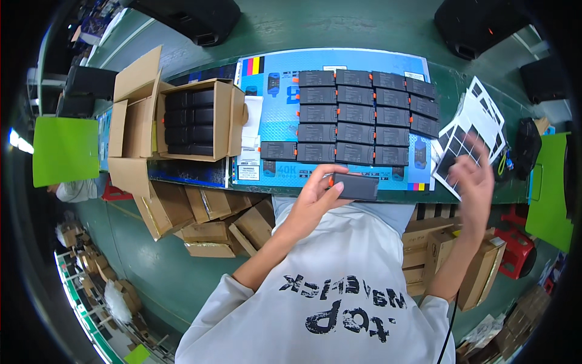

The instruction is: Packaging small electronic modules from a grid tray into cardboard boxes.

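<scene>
My left hand [315, 197] grips a dark grey rectangular module [356, 186] with orange end tabs, held just in front of the table's near edge. My right hand [476, 176] is raised and blurred at the right, fingers spread, holding nothing, over a white sheet of dark rectangular labels [470, 136]. On the blue printed sheet [276, 109] lie several rows of the same grey modules [364, 115]. An open cardboard box [194, 118] at the left holds stacked black modules.
A green table [461, 79] carries everything. Flattened and folded cardboard cartons [212, 221] lie under its near edge on both sides. A black bag [526, 145] sits at the right edge, and dark chairs [194, 18] stand beyond the table.
</scene>
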Motion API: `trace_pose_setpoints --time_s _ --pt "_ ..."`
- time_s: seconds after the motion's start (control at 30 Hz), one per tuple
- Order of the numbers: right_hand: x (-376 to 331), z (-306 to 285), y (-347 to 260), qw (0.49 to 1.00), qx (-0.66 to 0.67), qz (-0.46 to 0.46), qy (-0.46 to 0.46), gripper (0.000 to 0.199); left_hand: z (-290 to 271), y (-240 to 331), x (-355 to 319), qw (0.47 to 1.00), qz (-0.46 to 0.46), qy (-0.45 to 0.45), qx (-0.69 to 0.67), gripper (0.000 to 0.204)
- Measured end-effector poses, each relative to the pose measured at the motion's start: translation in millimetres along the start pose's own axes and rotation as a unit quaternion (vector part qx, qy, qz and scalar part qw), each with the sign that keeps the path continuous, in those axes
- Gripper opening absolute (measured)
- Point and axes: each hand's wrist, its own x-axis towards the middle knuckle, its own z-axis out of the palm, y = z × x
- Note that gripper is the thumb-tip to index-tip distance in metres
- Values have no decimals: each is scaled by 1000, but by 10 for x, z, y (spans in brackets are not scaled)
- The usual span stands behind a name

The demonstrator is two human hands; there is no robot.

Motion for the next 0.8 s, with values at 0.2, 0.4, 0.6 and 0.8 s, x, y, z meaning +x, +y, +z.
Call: trace_pose_setpoints --time_s 0.2,0.4,0.6,0.8 --pt "-470 873 -4 969 109 180 -126 35 233 92 73 997 56 -31 32 32" --pt "-470 918 99 983 46 156 -87 32 254 64 97 995 65 -45 55 32" --pt "-494 929 88 983 17 157 -92 33 271 46 69 996 69 -40 31 33" --pt "-498 954 106 983 7 161 -85 34 260 25 63 994 84 -38 59 33"
